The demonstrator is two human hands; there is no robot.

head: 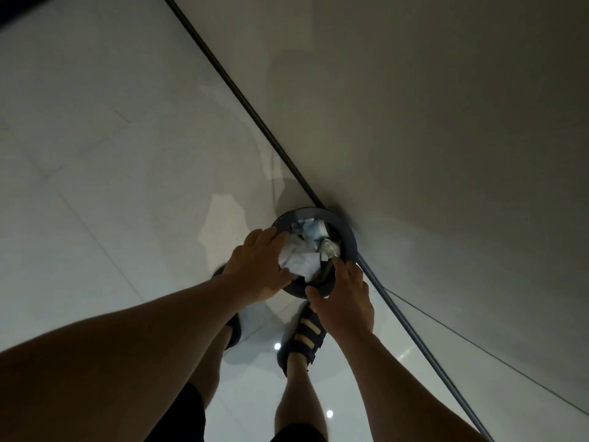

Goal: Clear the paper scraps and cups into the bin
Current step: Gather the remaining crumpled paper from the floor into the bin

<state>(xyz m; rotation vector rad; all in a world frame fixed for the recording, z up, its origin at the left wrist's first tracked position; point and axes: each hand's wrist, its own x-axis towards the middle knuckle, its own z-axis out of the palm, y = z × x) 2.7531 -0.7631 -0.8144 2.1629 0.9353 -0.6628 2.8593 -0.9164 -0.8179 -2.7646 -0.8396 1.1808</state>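
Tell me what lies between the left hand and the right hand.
There lies crumpled white paper in the bin, between the left hand and right hand; head view shows it.

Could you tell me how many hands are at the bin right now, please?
2. The left hand presses on the crumpled paper at the left side of the bin; the right hand is at its near rim.
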